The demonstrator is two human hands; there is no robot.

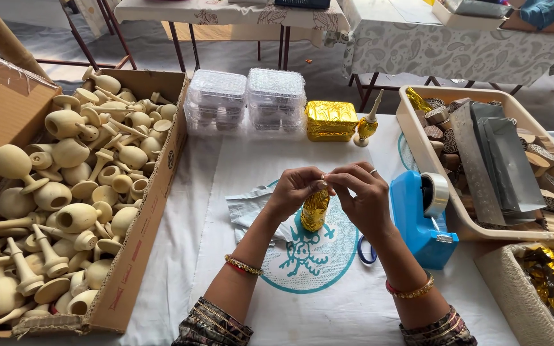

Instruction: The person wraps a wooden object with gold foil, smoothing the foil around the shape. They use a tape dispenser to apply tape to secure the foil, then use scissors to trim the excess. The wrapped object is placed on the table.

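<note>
A gold-foiled piece (315, 209) was held above the middle of the surface (238, 166), over a blue print. The left hand (295, 189) and right hand (361, 195) both pinched its top, each grip closed on the foil. A tape dispenser (422, 218) stood just right. A box (155, 192) of wooden cups (65, 173) sat at the left edge.

Craft workshop, carton of wooden goblets (65, 192), tape dispenser (421, 218)

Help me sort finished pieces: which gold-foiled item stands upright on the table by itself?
The small foil-wrapped goblet beside the gold foil block; the other wrapped goblet is held in both hands.
</note>
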